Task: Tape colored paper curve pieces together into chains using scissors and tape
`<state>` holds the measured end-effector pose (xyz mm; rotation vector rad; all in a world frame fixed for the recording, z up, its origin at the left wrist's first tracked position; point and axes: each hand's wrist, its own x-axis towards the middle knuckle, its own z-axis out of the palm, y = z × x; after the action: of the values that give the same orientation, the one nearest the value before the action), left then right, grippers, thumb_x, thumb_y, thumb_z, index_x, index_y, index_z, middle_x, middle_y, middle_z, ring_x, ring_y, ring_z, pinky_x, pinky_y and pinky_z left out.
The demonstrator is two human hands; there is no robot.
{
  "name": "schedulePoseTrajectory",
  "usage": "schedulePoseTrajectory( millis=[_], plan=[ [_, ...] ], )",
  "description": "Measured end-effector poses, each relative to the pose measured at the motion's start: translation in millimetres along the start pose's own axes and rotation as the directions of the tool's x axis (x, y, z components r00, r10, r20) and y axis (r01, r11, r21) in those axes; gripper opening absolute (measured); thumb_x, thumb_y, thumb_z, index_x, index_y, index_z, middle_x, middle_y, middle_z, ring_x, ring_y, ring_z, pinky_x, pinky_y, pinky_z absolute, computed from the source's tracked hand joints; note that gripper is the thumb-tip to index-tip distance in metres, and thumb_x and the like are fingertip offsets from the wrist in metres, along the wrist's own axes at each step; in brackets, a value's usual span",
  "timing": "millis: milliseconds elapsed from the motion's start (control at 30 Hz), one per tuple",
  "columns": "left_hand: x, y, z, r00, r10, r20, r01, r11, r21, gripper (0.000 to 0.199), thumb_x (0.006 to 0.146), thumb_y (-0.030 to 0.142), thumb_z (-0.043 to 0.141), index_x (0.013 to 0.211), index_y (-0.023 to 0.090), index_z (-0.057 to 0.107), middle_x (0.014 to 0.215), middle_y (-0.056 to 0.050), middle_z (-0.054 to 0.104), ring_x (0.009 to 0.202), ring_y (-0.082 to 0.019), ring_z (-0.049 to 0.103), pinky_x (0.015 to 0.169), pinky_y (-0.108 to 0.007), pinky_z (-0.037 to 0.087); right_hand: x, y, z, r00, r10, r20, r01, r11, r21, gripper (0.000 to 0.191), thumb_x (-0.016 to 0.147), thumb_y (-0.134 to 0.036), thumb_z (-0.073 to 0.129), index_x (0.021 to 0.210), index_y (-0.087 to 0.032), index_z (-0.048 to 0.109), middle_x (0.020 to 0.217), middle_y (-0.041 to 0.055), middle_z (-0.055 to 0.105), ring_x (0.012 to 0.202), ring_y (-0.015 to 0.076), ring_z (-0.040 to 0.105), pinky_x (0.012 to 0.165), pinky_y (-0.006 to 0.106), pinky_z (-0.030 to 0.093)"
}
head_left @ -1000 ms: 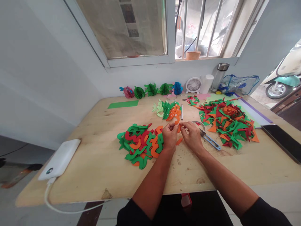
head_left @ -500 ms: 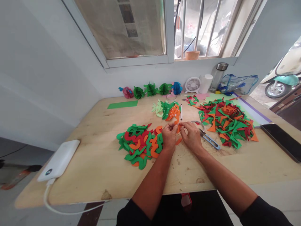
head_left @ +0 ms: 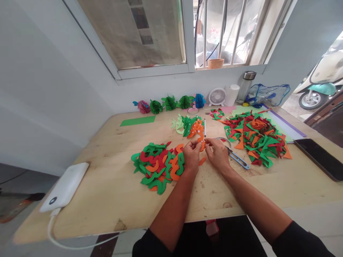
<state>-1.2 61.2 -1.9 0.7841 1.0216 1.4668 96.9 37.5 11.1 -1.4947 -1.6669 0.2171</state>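
Note:
Between my two hands, above the table, is a small curved orange paper cutout with a whitish spot near its top. My left hand pinches its left side between thumb and fingers. My right hand is closed in a pinch at the cutout's right edge; whatever its fingertips grip is too small to make out. Just beyond the hands lies a folded chain of green and orange paper pieces dotted with white patches. A loose orange paper piece rests below the fingers.
Wavy paper cutouts are heaped left of my hands, paper scraps to the right. A utility knife, a tape roll and a marker lie close by. Paper figures, a fan and a phone are farther off.
The view has shifted slightly, so the table's things appear a little farther left. Both hands stay together at the orange cutout, with only small finger movement.

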Motion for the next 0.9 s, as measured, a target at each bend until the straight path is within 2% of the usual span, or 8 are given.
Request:
schedulePoseTrajectory(
  millis=[100, 267, 533, 733, 900],
  plan=[
    [-2.1, 3.7, 1.4, 1.000, -0.022, 0.003, 0.022, 1.000, -0.010, 0.020, 0.059, 0.026, 0.070, 0.072, 0.014, 0.062, 0.067, -0.003, 0.067, 0.062, -0.014, 0.062, 0.065, -0.026, 0.048, 3.0, 2.7, -0.6, 0.996, 0.090, -0.007, -0.089, 0.988, 0.127, 0.023, 0.080, -0.026, 0.048, 0.091, -0.019, 0.067, 0.088, 0.0075, 0.070, 0.076, 0.0195, 0.061, 0.068, 0.032, 0.046],
    [-3.2, 6.0, 2.8, 0.999, -0.040, -0.003, 0.040, 0.999, -0.028, 0.021, 0.055, 0.025, 0.073, 0.068, 0.014, 0.061, 0.063, -0.001, 0.066, 0.058, -0.012, 0.061, 0.063, -0.025, 0.048, 6.5, 5.4, -1.2, 0.974, 0.192, 0.117, -0.221, 0.916, 0.334, 0.024, 0.080, -0.033, 0.048, 0.085, -0.019, 0.066, 0.073, 0.0034, 0.068, 0.065, 0.0161, 0.059, 0.058, 0.026, 0.045],
    [-7.3, 5.7, 3.0, 0.987, -0.084, 0.139, 0.090, 0.995, -0.033, 0.024, 0.056, 0.029, 0.075, 0.071, 0.013, 0.065, 0.066, -0.004, 0.068, 0.061, -0.014, 0.063, 0.066, -0.027, 0.050, 8.1, 13.3, 2.1, 0.956, 0.264, 0.132, -0.295, 0.856, 0.425, 0.019, 0.076, -0.036, 0.056, 0.073, -0.017, 0.061, 0.063, -0.0011, 0.059, 0.055, 0.0120, 0.050, 0.055, 0.024, 0.041],
    [-5.9, 4.7, 0.7, 0.983, -0.140, 0.123, 0.140, 0.990, 0.007, 0.024, 0.059, 0.032, 0.072, 0.073, 0.014, 0.064, 0.067, -0.004, 0.067, 0.062, -0.015, 0.063, 0.058, -0.026, 0.048, 9.3, 21.8, 6.0, 0.948, 0.282, 0.148, -0.318, 0.820, 0.476, 0.020, 0.074, -0.037, 0.057, 0.070, -0.018, 0.059, 0.060, -0.0020, 0.056, 0.054, 0.0115, 0.048, 0.053, 0.024, 0.039],
    [-2.5, 0.8, -0.6, 0.986, -0.137, 0.094, 0.136, 0.990, 0.027, 0.021, 0.060, 0.032, 0.071, 0.066, 0.014, 0.061, 0.061, -0.002, 0.064, 0.058, -0.012, 0.060, 0.058, -0.024, 0.045, 8.7, 18.8, 5.4, 0.945, 0.267, 0.190, -0.327, 0.796, 0.509, 0.022, 0.076, -0.038, 0.054, 0.072, -0.017, 0.059, 0.064, -0.0012, 0.057, 0.058, 0.0118, 0.049, 0.057, 0.024, 0.040]
  ],
)
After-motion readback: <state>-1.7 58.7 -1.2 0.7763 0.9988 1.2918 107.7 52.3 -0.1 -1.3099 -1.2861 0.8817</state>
